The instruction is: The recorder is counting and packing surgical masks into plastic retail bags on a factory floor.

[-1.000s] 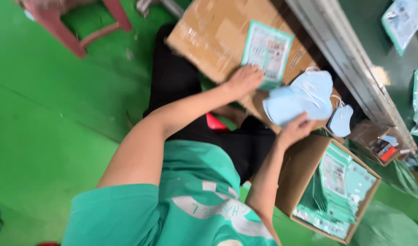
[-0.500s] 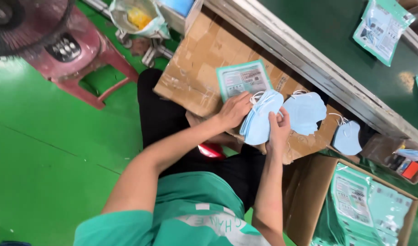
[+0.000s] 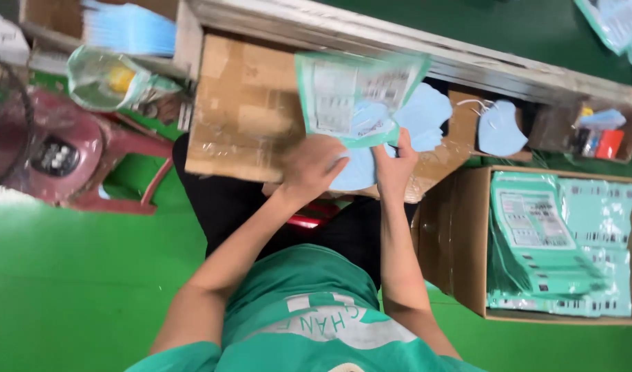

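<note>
Since half a second ago the view has swung left and the green packet [image 3: 357, 93] has come up off the cardboard, now lifted with both hands meeting under it.

The green floor [image 3: 68, 275] fills the frame from six to nine o'clock. At twelve runs the table [image 3: 467, 55], its metal edge crossing the top. A flat cardboard sheet [image 3: 243, 110] lies over the person's lap as a work surface. At three o'clock an open box [image 3: 467, 241] holds stacked finished packets [image 3: 557, 241]. A red stool [image 3: 81, 165] stands at nine o'clock.

The left hand [image 3: 312, 165] and the right hand [image 3: 393, 162] both grasp pale blue masks [image 3: 412, 117], which sit half inside the packet's mouth; the fingers [image 3: 333, 162] of the left pinch the lower edge. One loose mask [image 3: 500, 127] lies at two o'clock.

The masks look only partly entered, so they could bunch or fold at the opening if pushed unevenly, and an ear loop could snag outside the seal.
</note>
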